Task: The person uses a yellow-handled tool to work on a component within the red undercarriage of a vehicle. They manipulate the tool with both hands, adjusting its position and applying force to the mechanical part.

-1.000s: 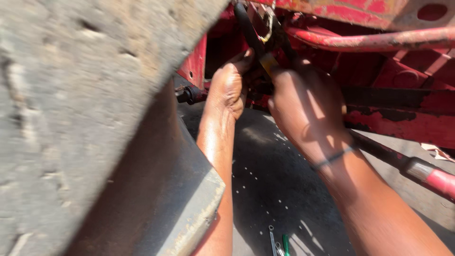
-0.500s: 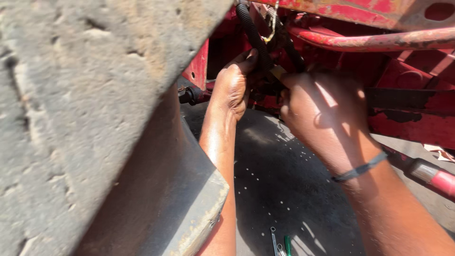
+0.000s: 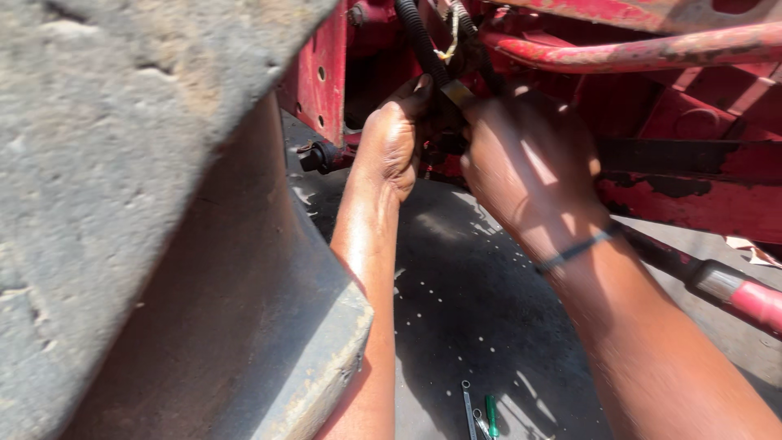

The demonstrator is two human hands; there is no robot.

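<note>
Head cam view, looking under a beat-up red machine frame. Both hands are up at about 12 o'clock, bunched around a black corrugated hose that drops down out of the frame. The left hand comes up from 6 o'clock, fingers curled and thumb pointing up, touching the hose right where it meets a small brass-coloured fitting. The right hand comes in from 4 o'clock with a thin dark band on the wrist; its fingers are folded in around the same spot. It's a bit blurred and turned away, so I can't tell exactly what it's pinching.

A red painted pipe runs across at 1 o'clock, just above the right hand. A huge grey tyre with its rusty rim fills everything from 7 to 11 o'clock. Down at 6 o'clock, on the dark oily ground, lie a small spanner and a green-handled tool, well apart from the hands.
</note>
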